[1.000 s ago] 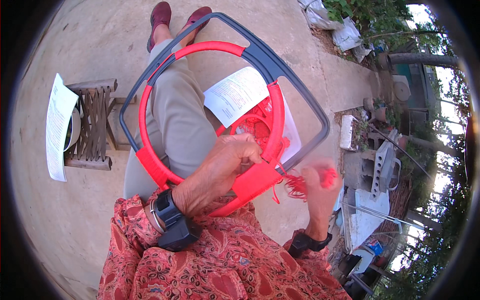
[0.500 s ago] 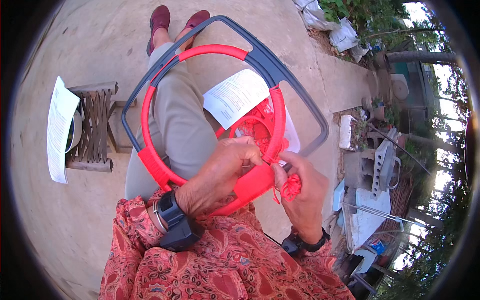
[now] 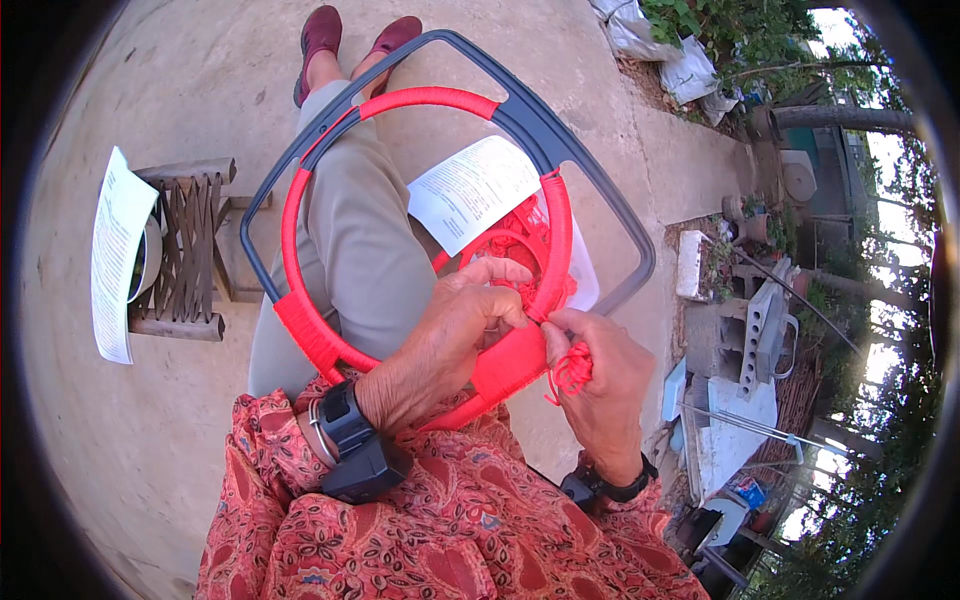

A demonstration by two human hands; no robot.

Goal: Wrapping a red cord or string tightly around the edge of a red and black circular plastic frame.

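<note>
We note the right hand point(image 3: 607, 368) closed on bundled red cord point(image 3: 572, 370), fingertips at the red-wrapped ring point(image 3: 557, 225). Just left of that grip, the left hand point(image 3: 478, 308) pinches the ring. Beyond both we see a white container point(image 3: 582, 278), then, far left, a wooden stool point(image 3: 180, 255).

"What's worn at six o'clock?"

"A shirt point(image 3: 450, 520), coral red, printed with deep red teardrops and small dark floral shapes; its long sleeves point(image 3: 268, 430) match."

"And the left wrist point(image 3: 372, 402), between seven and eight?"

"A black strap point(image 3: 346, 412) with a chunky black box point(image 3: 368, 474), plus a thin silver bangle point(image 3: 319, 432)."

"The right wrist point(image 3: 622, 464), at five?"

"A black band point(image 3: 630, 487) with a small dark case point(image 3: 581, 487)."

"Higher up?"

"Greyish-beige trousers point(image 3: 365, 230) at ten; plain maroon shoes point(image 3: 321, 35) at eleven."
</note>
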